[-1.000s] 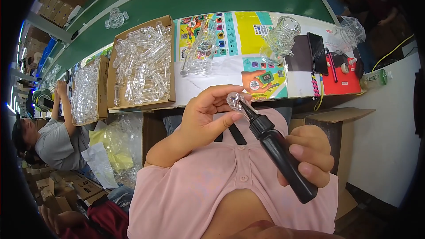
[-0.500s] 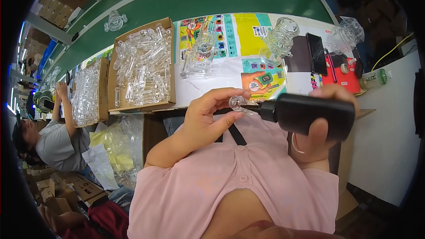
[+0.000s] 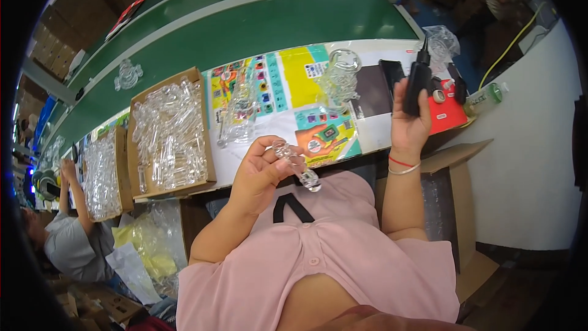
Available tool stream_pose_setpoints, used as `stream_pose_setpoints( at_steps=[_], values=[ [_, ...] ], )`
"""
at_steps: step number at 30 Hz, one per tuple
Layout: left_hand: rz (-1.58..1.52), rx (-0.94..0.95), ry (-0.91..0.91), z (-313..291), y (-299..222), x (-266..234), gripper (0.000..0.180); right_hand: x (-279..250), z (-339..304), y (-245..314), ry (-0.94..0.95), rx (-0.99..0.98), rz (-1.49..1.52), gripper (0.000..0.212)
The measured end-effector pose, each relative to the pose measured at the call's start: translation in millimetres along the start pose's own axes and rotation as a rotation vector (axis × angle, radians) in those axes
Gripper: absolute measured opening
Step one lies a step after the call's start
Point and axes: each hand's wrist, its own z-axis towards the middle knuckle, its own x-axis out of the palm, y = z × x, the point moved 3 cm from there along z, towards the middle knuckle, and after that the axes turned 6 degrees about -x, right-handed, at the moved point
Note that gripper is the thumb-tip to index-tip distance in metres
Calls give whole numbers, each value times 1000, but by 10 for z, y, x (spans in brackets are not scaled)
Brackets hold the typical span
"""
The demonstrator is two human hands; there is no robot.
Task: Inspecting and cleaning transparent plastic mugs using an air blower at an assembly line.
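My left hand (image 3: 257,175) is closed on a small clear glass piece (image 3: 310,179), pinched between thumb and fingers in front of my chest, just off the table's front edge. Its rounded end points down and to the right. Over the right part of the table, my right hand (image 3: 410,125) is wrapped round a black squeeze bottle (image 3: 418,79), held upright with its thin nozzle upward. The bottle and the glass piece are well apart. Between the hands, farther back, stands a larger clear glass vessel (image 3: 341,76).
An open cardboard box (image 3: 210,162) full of clear glass tubes stands left, beside a second such box (image 3: 125,165). More glass tubes (image 3: 239,110) lie on printed sheets. A phone (image 3: 390,73), a red card (image 3: 446,116) and a plastic bottle (image 3: 487,97) are right. A co-worker (image 3: 73,245) sits left.
The black bottle has gone from lying level with its nozzle at the glass piece to upright, farther off over the table. My left hand still holds the glass piece, now turned downward. The view has shifted.
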Motion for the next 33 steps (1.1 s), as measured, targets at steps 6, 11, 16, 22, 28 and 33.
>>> stream_pose_setpoints(
  at_steps=[6,11,16,22,28,33],
  values=[
    [-125,-103,14,125,144,10,37,-435,503,-180,166,-209,-1030,38],
    [-147,-180,8,170,270,13,39,-692,624,-492,241,-392,-1442,42],
    [-154,-174,-25,176,296,-63,28,-709,559,-485,239,-256,-1576,43],
    [-217,-199,-62,245,282,-58,18,-580,533,-408,320,-308,-1474,50],
    [-163,-166,-100,214,280,-188,26,-546,510,-462,351,-462,-1358,56],
    [-218,-139,12,218,305,-198,23,-41,-58,-24,243,-841,-875,41]
  ],
)
